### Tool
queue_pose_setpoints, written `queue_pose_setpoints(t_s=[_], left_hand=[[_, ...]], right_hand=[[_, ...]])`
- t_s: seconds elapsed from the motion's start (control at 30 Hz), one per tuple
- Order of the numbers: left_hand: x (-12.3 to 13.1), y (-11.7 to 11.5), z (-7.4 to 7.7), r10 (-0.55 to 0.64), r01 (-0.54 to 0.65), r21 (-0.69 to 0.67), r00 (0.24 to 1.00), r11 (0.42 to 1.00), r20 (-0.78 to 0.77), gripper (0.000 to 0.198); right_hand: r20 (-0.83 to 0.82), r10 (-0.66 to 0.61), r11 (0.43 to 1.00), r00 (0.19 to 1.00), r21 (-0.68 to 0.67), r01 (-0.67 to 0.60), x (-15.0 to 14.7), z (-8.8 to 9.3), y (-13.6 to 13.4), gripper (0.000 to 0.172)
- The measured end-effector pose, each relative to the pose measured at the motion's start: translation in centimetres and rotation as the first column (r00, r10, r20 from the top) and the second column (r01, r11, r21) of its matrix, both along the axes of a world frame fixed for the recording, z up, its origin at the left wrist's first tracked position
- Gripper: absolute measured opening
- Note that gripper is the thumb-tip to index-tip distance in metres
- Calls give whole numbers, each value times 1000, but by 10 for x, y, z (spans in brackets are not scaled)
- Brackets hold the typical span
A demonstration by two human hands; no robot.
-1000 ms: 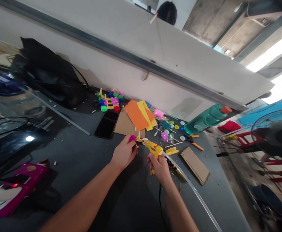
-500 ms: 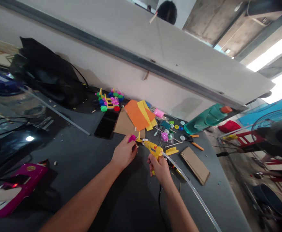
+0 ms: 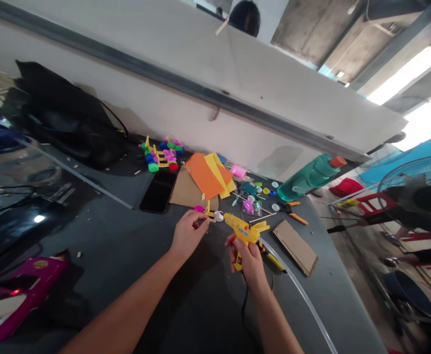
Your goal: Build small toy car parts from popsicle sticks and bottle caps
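Note:
My right hand (image 3: pixel 250 257) is wrapped round the grip of a yellow glue gun (image 3: pixel 242 229), its nozzle pointing left. A long clear glue stick (image 3: pixel 300 291) trails from the gun's back to the lower right. My left hand (image 3: pixel 187 233) pinches a small stick piece (image 3: pixel 208 217) that carries a pink cap (image 3: pixel 199 208), a yellow bit and a white cap, just left of the nozzle. Both hands hover over the dark grey table (image 3: pixel 134 246).
A black phone (image 3: pixel 158 191), brown cardboard with orange and yellow sheets (image 3: pixel 204 176), a colourful cap model (image 3: pixel 162 154), loose caps, a teal bottle (image 3: pixel 307 178), orange pliers (image 3: pixel 292 212) and a cardboard strip (image 3: pixel 295 240) lie beyond. A black bag (image 3: pixel 64 118) sits left; a fan (image 3: pixel 418 191) stands right.
The glue gun has drawn back a little to the right from the piece. My left hand shifted slightly, showing the caps on the stick. The camera tilted a bit.

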State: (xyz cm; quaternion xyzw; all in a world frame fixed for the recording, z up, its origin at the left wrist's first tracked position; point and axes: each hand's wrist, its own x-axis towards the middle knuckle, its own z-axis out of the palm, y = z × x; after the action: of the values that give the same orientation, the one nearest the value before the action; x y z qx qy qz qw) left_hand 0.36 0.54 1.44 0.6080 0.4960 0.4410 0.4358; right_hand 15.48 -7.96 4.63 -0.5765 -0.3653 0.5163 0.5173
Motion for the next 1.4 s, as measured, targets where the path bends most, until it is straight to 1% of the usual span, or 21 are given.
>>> queue_pose_setpoints(t_s=[0.03,0.07,0.1,0.13,0.17,0.23,0.27,0.3,0.37,0.47,0.6,0.77,0.9,1.13,1.4], left_hand=[[2,-1,1,-10,25,-116,992,993,127,15],[4,-2,1,-5,68,-230,965,971,264,16],[5,-3,2,22,119,-327,918,937,396,17],[6,-3,3,61,173,-396,857,902,512,18],[6,-3,4,102,223,-438,790,871,605,18],[5,-2,5,171,300,-478,674,826,719,19],[4,-1,5,192,330,-488,636,808,747,20],[3,0,5,206,351,-495,611,794,764,19],[2,2,5,216,379,-500,586,779,781,19],[2,2,5,212,401,-502,579,767,787,17],[3,2,5,192,416,-498,588,761,786,17],[3,3,3,167,427,-480,590,766,790,16],[4,3,3,159,422,-473,593,773,789,15],[3,3,2,150,432,-466,589,772,794,15],[4,3,3,148,430,-471,597,770,788,17]], right_hand=[[-54,-11,1000,998,19,12,1,0,-3,30],[-108,-17,999,994,31,21,3,-1,-5,28],[-155,-18,999,988,39,24,4,-2,-7,27],[-193,-13,999,981,46,22,5,-2,-9,27],[-223,-1,999,975,50,12,6,-2,-11,27],[-271,37,998,962,52,-23,7,-2,-13,27],[-289,50,998,956,52,-37,6,-1,-13,28],[-303,56,998,951,52,-42,6,0,-14,28],[-321,59,998,945,53,-45,4,2,-14,29],[-326,78,996,942,58,-62,1,3,-13,30],[-321,101,994,942,65,-85,2,2,-14,31],[-309,118,992,944,74,-100,6,2,-15,31],[-282,149,989,948,66,-135,6,2,-16,32],[-275,117,993,954,49,-108,4,1,-16,30],[-265,128,992,956,39,-121,5,3,-16,32]])
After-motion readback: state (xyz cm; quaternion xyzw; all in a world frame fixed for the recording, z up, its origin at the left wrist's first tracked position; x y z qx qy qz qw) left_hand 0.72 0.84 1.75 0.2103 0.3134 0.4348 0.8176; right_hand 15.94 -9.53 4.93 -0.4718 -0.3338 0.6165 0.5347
